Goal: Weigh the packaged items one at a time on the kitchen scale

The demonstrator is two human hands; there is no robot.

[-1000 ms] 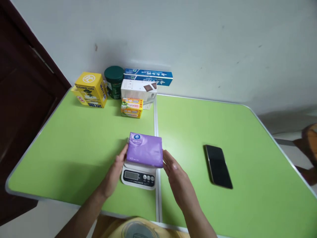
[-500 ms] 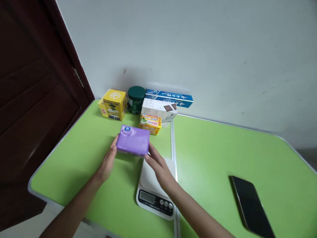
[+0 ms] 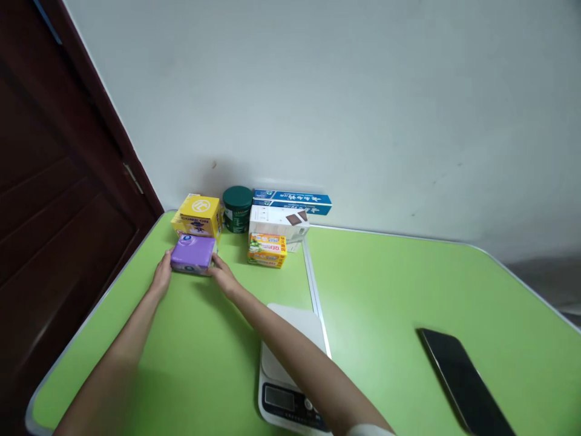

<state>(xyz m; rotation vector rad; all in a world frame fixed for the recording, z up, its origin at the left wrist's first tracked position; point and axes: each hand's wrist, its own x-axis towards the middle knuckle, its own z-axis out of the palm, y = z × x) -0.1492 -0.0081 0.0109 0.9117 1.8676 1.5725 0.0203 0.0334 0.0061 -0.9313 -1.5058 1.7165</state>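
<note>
A purple tissue pack is gripped from both sides in front of the yellow boxes. My left hand presses its left side, and my right hand has its fingers on the right end. Whether the pack rests on the table or hovers just above it, I cannot tell. Under my right forearm lies a white kitchen scale, partly covered by the arm. Just right of the pack stand orange-and-yellow small boxes.
Behind are a dark green tub, a white box and blue toothpaste boxes along the wall. A black phone lies at the right on the green table. A dark red door is on the left.
Both hands have carried the tissue pack left and away from me, from beside the scale to in front of the yellow boxes. The view has shifted slightly.
</note>
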